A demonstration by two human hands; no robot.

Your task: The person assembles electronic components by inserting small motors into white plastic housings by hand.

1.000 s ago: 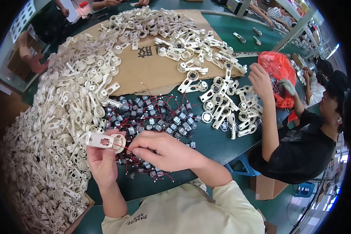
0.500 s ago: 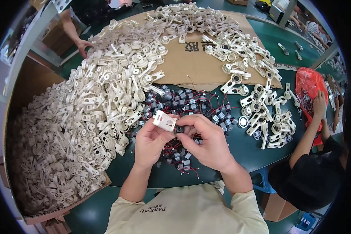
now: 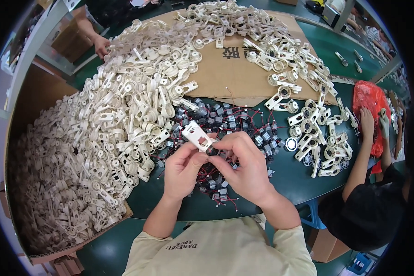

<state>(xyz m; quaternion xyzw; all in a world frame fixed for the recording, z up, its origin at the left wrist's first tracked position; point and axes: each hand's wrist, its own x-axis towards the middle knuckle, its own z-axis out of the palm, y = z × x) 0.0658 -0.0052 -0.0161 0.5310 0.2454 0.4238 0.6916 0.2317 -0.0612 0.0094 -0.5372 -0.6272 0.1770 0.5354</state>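
Between my two hands is a cream plastic housing [image 3: 197, 135], long and hollow with cutouts in its face, tilted with one end up and to the left. My left hand [image 3: 183, 172] is closed on its side, thumb toward the lower end. A small black round part [image 3: 212, 151] sits at that lower end, pinched by the thumb and fingers of my right hand [image 3: 244, 170]. How far it goes into the housing is hidden by my fingers. Under my hands lie many small motors [image 3: 216, 120] with black ends and red wires.
A large heap of cream housings [image 3: 138, 101] spills from a cardboard box [image 3: 41, 94] at left. Housings with black rings [image 3: 308, 126] lie at right on the green table [image 3: 273, 191]. Another person's hands are at a red bag [image 3: 370, 99]; a further hand [image 3: 101, 46] reaches in at far left.
The housing has turned in my fingers, so its cutout face and the black round part show more. At right, the other person's second hand has come onto the red bag.
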